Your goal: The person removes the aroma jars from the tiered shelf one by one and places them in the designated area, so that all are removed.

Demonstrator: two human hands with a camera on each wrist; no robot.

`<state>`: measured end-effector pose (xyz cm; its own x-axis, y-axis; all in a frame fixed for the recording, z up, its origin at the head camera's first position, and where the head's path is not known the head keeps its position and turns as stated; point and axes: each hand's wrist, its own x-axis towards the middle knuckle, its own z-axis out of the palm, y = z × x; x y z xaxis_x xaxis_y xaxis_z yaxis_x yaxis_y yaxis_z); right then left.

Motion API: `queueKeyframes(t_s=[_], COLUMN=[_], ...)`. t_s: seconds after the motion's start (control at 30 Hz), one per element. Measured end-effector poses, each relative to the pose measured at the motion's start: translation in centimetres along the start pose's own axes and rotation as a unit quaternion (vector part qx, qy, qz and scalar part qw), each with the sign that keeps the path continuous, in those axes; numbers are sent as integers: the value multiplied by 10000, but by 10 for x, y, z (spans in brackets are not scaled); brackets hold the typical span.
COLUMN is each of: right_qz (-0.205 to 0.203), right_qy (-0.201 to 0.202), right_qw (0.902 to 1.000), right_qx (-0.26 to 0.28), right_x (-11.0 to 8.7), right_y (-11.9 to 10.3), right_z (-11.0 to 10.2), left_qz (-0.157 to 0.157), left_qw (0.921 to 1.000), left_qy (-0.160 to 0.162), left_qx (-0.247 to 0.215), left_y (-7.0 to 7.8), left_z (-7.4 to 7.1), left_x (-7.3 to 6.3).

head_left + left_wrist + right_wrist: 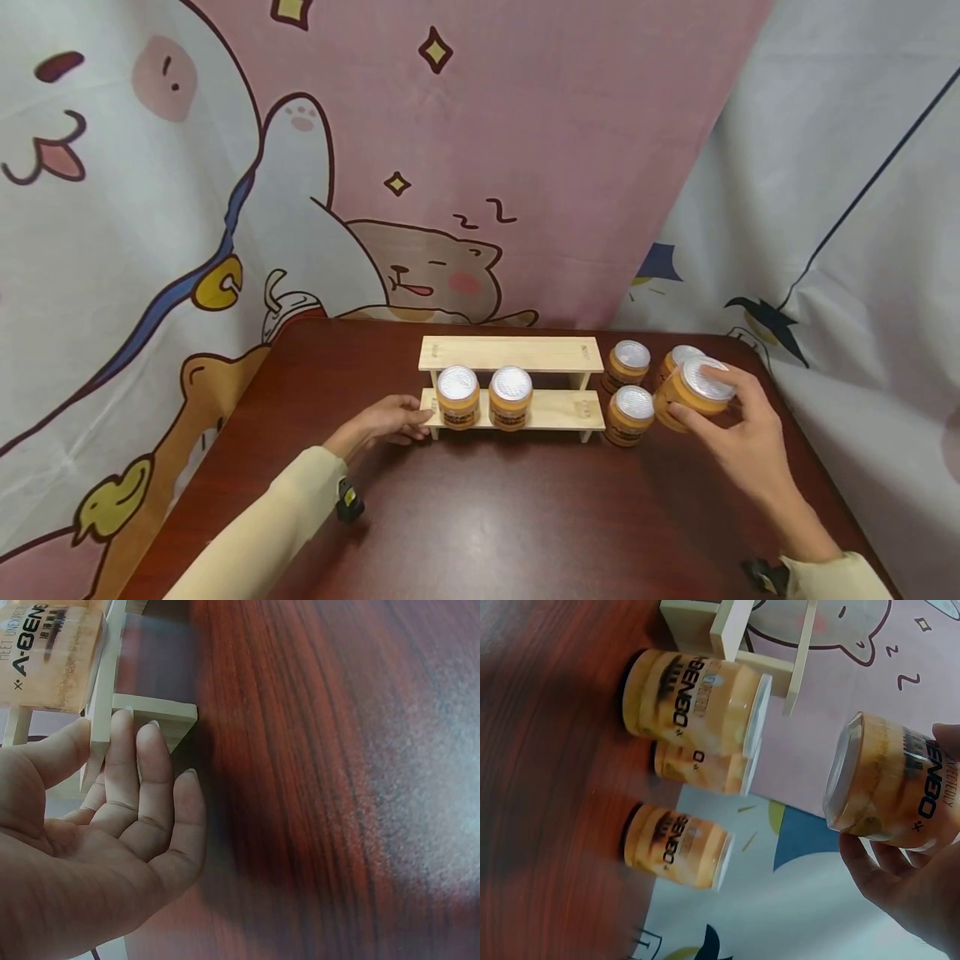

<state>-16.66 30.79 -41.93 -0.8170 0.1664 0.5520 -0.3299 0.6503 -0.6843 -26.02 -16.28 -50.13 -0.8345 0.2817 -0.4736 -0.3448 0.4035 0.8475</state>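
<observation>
My left hand (pixel 392 419) pinches the left end of the lower shelf of a two-tier wooden rack (pixel 555 408). In the left wrist view the thumb lies on top of the board (pixel 97 742) and fingers reach beneath it. My right hand (pixel 742 433) grips an orange jar (pixel 892 784) with a silvery lid, raised and tilted over the table's right side. On the lower shelf stand two like jars, one at the left end (pixel 458 398) and another (pixel 511 398) beside it. The upper shelf (pixel 510 353) is bare.
Three more jars stand right of the rack: one in front (pixel 630 415), one behind it (pixel 627 365), and another (pixel 677 360) partly hidden by the held jar. The dark red wooden table (pixel 480 508) meets a cartoon-printed curtain (pixel 570 167) at the back and sides.
</observation>
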Motion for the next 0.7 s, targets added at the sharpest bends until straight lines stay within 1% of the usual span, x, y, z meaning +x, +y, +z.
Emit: queueKeyframes(t_s=[0.23, 0.47, 0.7], right_qz=[56, 243, 482], right_qy=[82, 139, 180], right_qw=[9999, 9996, 9984], right_qx=[-89, -54, -250], right_x=[-4, -5, -7], right_y=[6, 12, 24], right_z=[-10, -15, -19], left_qz=[-23, -25, -45], left_qw=[10000, 10000, 10000], left_qy=[20, 0, -33], left_qx=[36, 37, 33], left_y=[0, -1, -1], left_z=[1, 1, 1], left_x=[0, -2, -1])
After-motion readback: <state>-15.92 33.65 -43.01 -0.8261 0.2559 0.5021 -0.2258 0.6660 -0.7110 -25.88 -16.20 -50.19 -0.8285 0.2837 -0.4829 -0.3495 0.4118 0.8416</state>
